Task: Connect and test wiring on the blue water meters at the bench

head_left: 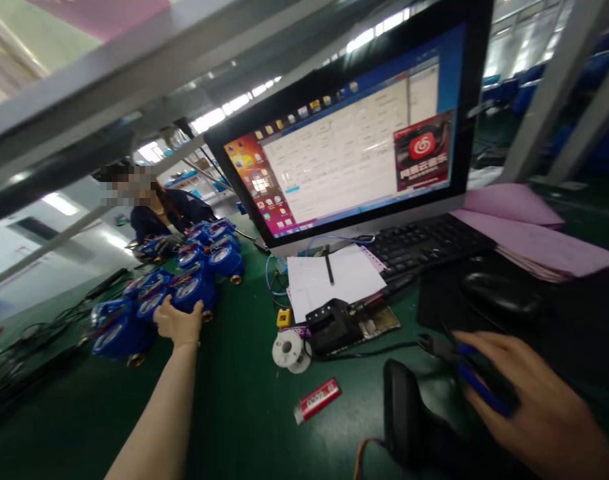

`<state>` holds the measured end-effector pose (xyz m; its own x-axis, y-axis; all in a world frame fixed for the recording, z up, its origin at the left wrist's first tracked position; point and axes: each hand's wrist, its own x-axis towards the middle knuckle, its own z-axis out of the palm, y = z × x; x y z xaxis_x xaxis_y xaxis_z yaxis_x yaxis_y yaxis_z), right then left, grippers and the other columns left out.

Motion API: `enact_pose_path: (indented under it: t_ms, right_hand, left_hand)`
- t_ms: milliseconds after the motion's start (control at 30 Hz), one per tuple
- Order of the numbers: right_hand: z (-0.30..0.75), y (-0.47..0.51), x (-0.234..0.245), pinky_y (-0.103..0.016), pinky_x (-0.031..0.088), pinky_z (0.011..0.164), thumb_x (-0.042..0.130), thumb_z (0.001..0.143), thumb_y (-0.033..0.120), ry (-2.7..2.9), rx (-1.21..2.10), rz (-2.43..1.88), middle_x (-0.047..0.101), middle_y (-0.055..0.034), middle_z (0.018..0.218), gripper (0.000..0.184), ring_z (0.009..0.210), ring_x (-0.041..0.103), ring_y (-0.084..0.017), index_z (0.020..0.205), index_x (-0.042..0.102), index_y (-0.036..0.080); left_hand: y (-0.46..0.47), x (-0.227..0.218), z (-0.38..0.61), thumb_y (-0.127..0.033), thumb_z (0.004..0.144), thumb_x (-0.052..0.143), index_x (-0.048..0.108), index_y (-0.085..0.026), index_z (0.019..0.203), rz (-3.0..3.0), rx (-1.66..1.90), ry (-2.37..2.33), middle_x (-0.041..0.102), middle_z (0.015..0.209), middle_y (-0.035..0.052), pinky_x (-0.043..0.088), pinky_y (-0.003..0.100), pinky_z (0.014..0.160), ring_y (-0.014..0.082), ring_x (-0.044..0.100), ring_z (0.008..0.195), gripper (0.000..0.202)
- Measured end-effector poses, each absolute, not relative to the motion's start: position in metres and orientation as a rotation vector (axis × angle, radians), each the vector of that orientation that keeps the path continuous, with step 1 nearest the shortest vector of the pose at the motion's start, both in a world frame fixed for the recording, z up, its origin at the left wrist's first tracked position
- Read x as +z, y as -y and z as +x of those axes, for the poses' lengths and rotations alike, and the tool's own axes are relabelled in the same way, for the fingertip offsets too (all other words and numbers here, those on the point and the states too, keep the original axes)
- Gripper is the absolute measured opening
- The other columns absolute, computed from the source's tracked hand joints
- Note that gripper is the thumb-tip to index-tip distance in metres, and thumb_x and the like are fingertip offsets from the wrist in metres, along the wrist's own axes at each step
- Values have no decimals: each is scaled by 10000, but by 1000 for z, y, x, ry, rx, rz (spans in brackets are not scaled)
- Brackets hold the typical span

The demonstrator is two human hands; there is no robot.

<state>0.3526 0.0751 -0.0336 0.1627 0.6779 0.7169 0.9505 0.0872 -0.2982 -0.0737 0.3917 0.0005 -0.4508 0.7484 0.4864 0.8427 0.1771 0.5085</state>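
My left hand reaches to a blue water meter in a cluster on the left, thumb on one side and fingers on the other, closed about its near edge. Other blue meters with brass fittings and wires, such as one water meter, stand around it. At the lower right, my right hand, slightly blurred, grips blue-handled pliers, their dark jaws pointing left over the bench. Close to the pliers lie a black mouse and a black handheld scanner.
A monitor stands behind a keyboard and white papers. On the green bench are a solder spool, a red lighter and a black device. Pink sheets lie right; a person is beyond the meters.
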Motion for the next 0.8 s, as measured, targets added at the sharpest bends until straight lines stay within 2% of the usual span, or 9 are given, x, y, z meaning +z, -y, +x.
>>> enact_pose_path:
  t_ms: [67, 133, 233, 333, 433, 533, 633, 800]
  right_hand:
    - [353, -71, -28, -362, 461, 801, 464, 823, 180, 1629, -431, -1656, 560, -97, 995, 322, 904, 557, -212, 1135, 528, 140]
    - [350, -71, -20, -366, 455, 788, 488, 773, 110, 1637, -480, -1632, 556, -98, 989, 362, 897, 548, -217, 1133, 533, 120]
    - [342, -68, -6, -364, 444, 765, 501, 721, 53, 1684, -612, -1568, 566, -104, 977, 402, 874, 542, -221, 1117, 553, 104]
    - [331, -58, 8, -370, 432, 772, 509, 702, 38, 1759, -735, -1487, 574, -115, 974, 408, 878, 540, -232, 1103, 568, 93]
    - [321, -44, 16, -376, 423, 775, 510, 719, 63, 1825, -794, -1428, 578, -122, 975, 389, 882, 540, -242, 1103, 569, 90]
    - [313, -31, 20, -381, 413, 777, 500, 755, 115, 1891, -805, -1385, 580, -129, 977, 362, 887, 539, -250, 1110, 564, 89]
    - [303, -20, 22, -375, 402, 779, 486, 771, 143, 1944, -794, -1359, 582, -133, 979, 358, 895, 537, -251, 1116, 560, 85]
    - [297, -10, 22, -359, 381, 794, 496, 760, 159, 2021, -781, -1360, 584, -125, 992, 361, 902, 529, -240, 1108, 571, 99]
  left_hand:
    - [-363, 12, -50, -301, 741, 625, 320, -87, 1305, -1608, -1182, 2171, 343, 1339, 206, 213, 507, 1067, 330, 246, 1304, 676]
    - [-324, 25, -18, -341, 765, 600, 418, -134, 1241, -1756, -1239, 1988, 429, 1296, 136, 247, 404, 1070, 257, 343, 1254, 550]
    - [-254, 48, 37, -392, 820, 527, 568, -159, 1045, -2252, -1406, 1514, 573, 1105, 93, 330, 405, 990, 242, 489, 1080, 327]
    - [-185, 72, 83, -402, 839, 520, 623, -204, 958, -2739, -1241, 1390, 623, 990, 54, 379, 388, 906, 227, 513, 1006, 253]
    - [-136, 87, 106, -380, 801, 596, 645, -219, 953, -3042, -1099, 1500, 652, 905, 27, 386, 382, 884, 214, 545, 927, 227]
    - [-109, 89, 112, -375, 758, 651, 658, -179, 938, -3226, -1061, 1699, 659, 811, 19, 425, 309, 775, 184, 575, 799, 266]
    - [-95, 83, 110, -366, 755, 644, 671, -155, 816, -3330, -1015, 1876, 658, 734, 12, 414, 250, 660, 153, 567, 699, 222]
    - [-83, 82, 89, -379, 767, 589, 643, -156, 677, -3222, -846, 1972, 622, 619, -10, 375, 234, 605, 128, 531, 610, 246]
